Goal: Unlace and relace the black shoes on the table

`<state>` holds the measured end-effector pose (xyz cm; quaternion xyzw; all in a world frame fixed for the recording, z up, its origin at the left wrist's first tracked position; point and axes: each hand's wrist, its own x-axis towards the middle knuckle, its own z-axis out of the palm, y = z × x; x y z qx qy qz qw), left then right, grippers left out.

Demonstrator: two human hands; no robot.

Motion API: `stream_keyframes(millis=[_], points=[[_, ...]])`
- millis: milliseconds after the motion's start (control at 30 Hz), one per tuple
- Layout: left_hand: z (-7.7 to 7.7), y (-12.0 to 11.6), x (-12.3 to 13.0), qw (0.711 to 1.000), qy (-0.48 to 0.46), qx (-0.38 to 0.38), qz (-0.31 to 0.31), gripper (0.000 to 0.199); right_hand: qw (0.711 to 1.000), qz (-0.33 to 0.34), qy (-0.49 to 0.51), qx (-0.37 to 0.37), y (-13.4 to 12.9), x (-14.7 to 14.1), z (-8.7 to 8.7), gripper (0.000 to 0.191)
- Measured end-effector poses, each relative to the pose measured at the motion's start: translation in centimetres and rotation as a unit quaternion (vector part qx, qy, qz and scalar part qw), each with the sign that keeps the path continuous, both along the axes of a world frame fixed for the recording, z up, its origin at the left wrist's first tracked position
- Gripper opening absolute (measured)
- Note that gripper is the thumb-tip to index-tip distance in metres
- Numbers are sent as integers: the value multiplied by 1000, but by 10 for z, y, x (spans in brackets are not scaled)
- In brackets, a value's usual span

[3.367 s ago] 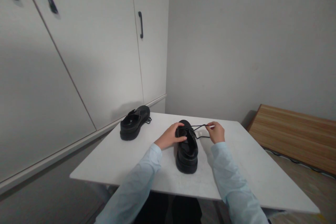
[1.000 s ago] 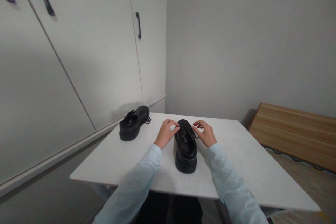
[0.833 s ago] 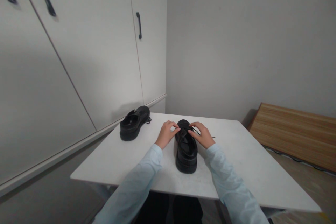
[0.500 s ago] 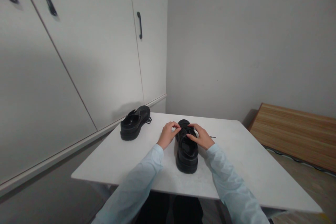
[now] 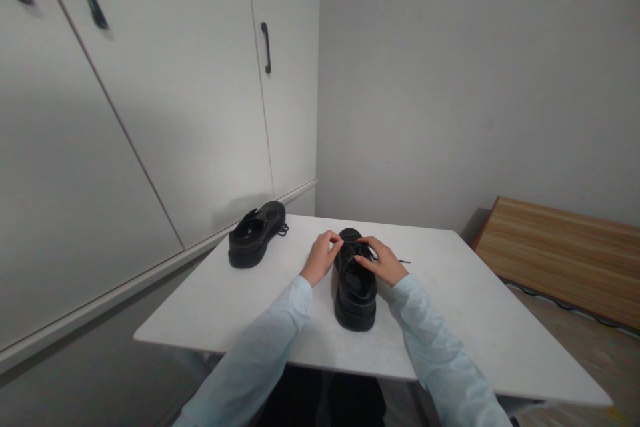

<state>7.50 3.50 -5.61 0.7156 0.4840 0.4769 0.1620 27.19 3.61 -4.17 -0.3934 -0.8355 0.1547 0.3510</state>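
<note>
A black lace-up shoe [image 5: 355, 310] stands on the white table with its heel toward me and its toe pointing away. My left hand [image 5: 322, 259] is at the left of its lacing, thumb and forefinger pinched on what looks like the black shoelace; the tips are too small to make out fully. Over the right side of the lacing, my right hand [image 5: 384, 262] grips the shoe's upper, its thumb near the tongue and its fingers farther forward. A loose lace end [image 5: 405, 261] sticks out past the right hand. The eyelets are partly hidden by the fingers.
A second black shoe [image 5: 249, 250] stands at the table's far left, its laces trailing to the right. White cabinets [image 5: 165, 113] with dark handles line the left, and a grey wall rises behind. To the right of the white table [image 5: 470, 320] is a wood-grain board [image 5: 565, 253].
Very little differs. The left fingertips have shifted slightly at the lacing, while the right hand keeps its hold and both shoes stay in place.
</note>
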Motion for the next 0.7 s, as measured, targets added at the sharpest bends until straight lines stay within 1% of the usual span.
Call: stream_keyframes(millis=[167, 400, 533, 600, 700], points=[[1, -2, 2, 999, -39, -28, -14, 12, 1000, -2, 4, 1, 0, 0, 0, 38], [0, 0, 3, 989, -115, -74, -59, 12, 1000, -1, 5, 3, 1, 1, -2, 37], [1, 0, 4, 979, -153, -89, -105, 11, 1000, -1, 1, -2, 2, 1, -1, 39], [2, -1, 4, 973, -167, -91, -127, 15, 1000, -2, -1, -4, 2, 1, -2, 40], [5, -3, 3, 970, -177, -87, -144, 18, 1000, -3, 3, -6, 2, 1, -2, 40]])
